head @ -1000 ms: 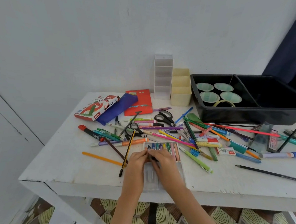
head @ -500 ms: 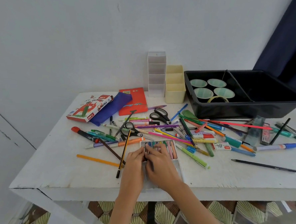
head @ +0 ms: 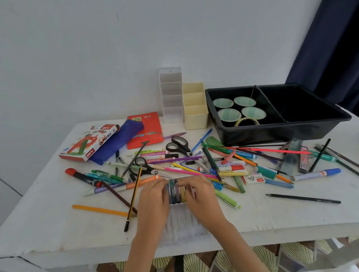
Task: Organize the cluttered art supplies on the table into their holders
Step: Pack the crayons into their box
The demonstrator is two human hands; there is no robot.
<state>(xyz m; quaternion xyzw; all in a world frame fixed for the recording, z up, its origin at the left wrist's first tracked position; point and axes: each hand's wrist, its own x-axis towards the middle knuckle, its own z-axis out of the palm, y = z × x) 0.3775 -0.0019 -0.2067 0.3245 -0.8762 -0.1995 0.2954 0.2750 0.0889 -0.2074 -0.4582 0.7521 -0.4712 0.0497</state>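
A clear plastic tray with several coloured oil pastels at its far end lies near the table's front edge. My left hand and my right hand sit on either side of the pastels, fingertips curled onto them, squeezing them together. Pens, pencils and markers are scattered across the middle of the white table. A white holder and a cream holder stand at the back wall.
A black divided bin at the back right holds several small cups and a tape ring. An oil pastel box, blue pouch and red booklet lie back left. Two scissors lie mid-table. A black pencil lies to the right.
Both hands have closed in on the pastels and bunched them into a tight group toward the tray's left. The camera has shifted slightly.
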